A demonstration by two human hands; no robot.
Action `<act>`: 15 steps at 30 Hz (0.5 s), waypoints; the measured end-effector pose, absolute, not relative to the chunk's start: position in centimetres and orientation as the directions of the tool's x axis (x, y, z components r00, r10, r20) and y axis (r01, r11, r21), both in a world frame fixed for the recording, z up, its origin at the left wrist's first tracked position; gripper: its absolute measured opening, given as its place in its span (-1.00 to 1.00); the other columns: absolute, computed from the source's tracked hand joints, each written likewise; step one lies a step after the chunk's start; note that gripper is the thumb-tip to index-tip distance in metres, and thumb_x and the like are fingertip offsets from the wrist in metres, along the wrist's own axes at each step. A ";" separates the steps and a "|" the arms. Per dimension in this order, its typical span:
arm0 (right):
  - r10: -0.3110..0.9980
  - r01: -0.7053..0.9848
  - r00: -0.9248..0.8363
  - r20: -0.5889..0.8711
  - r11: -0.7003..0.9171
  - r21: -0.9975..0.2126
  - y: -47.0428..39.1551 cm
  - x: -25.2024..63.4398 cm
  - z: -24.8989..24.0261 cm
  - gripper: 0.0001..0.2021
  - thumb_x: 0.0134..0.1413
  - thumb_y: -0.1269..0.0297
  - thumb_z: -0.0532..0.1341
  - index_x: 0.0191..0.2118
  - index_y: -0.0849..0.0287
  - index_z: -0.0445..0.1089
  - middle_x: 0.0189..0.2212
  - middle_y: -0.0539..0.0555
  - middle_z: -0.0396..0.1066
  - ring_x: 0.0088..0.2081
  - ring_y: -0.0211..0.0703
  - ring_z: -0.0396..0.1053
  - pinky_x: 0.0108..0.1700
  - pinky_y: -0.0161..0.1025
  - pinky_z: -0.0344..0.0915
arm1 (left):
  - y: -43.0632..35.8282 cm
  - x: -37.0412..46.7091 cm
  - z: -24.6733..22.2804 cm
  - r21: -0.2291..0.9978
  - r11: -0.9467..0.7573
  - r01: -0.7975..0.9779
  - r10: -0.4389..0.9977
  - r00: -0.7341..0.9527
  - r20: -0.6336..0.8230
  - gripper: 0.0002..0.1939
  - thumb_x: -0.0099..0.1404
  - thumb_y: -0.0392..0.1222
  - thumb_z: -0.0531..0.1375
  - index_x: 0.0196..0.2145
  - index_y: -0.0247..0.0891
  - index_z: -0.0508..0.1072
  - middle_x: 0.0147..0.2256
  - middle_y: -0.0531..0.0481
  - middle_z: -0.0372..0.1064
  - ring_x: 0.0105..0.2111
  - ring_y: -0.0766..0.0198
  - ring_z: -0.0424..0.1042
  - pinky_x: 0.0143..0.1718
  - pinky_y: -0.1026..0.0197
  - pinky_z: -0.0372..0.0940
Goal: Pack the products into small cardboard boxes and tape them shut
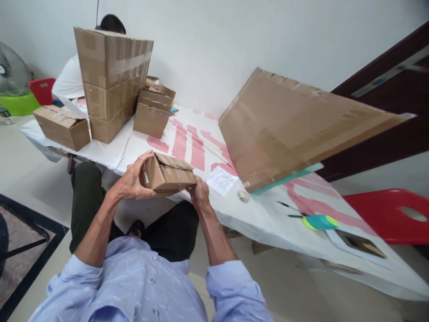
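A small brown cardboard box point(174, 176) is held between my two hands, over the near edge of the table point(187, 143). My left hand point(136, 176) wraps the box's left end, thumb above and fingers below. At the opposite end, my right hand point(199, 191) grips the lower corner. The box's top flaps meet in a slightly raised seam, and a small white label shows on its left end. Its underside is hidden from me. A printed white paper sheet point(221, 180) lies to the right of my right hand.
Tall stacked cartons point(114, 85) stand at the left, beside a closed box point(63, 126) and an open box point(152, 116). A large cardboard panel point(284, 125) leans at the right. Beyond are a tape roll point(243, 196), a teal-yellow object point(320, 222) and a tablet point(360, 243). A person point(69, 80) sits behind the cartons.
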State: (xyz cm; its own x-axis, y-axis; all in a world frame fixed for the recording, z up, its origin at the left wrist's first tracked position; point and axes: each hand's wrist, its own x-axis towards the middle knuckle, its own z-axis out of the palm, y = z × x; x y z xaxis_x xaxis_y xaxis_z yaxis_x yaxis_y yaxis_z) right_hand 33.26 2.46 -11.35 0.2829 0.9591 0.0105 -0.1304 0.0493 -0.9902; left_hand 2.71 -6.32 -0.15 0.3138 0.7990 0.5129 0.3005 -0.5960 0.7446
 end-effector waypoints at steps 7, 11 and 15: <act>0.967 0.009 0.220 0.126 0.127 -0.992 0.0 32.2 -10.8 -0.47 0.18 -0.28 0.19 -0.05 0.08 0.53 -0.08 0.12 0.58 -0.02 0.01 0.51 -0.14 -0.13 0.51 | -8.2 0.4 -0.5 0.818 -0.479 0.320 0.874 0.259 0.410 -0.05 0.02 -0.08 0.57 0.29 -0.12 0.26 0.53 -0.35 0.02 0.53 -0.30 0.09 0.49 -0.30 0.11; 0.962 0.103 0.182 0.203 0.186 -0.977 -0.9 31.8 -10.9 -0.39 0.24 -0.31 0.13 0.04 0.13 0.54 0.00 0.20 0.60 0.04 0.08 0.52 -0.01 -0.02 0.52 | -8.7 -0.6 -0.9 0.849 -0.425 0.314 0.903 0.214 0.373 -0.10 0.01 0.04 0.60 0.21 -0.09 0.29 0.53 -0.35 0.03 0.52 -0.29 0.09 0.43 -0.31 0.21; 0.956 0.145 0.169 0.238 0.214 -0.966 -1.4 31.1 -11.0 -0.40 0.30 -0.29 0.08 0.05 0.14 0.52 0.03 0.23 0.59 0.09 0.10 0.51 0.12 0.04 0.48 | -8.7 -1.5 -1.5 0.869 -0.392 0.303 0.918 0.195 0.346 -0.28 0.05 0.11 0.57 0.02 -0.11 0.32 0.51 -0.33 0.08 0.51 -0.30 0.13 0.39 -0.34 0.25</act>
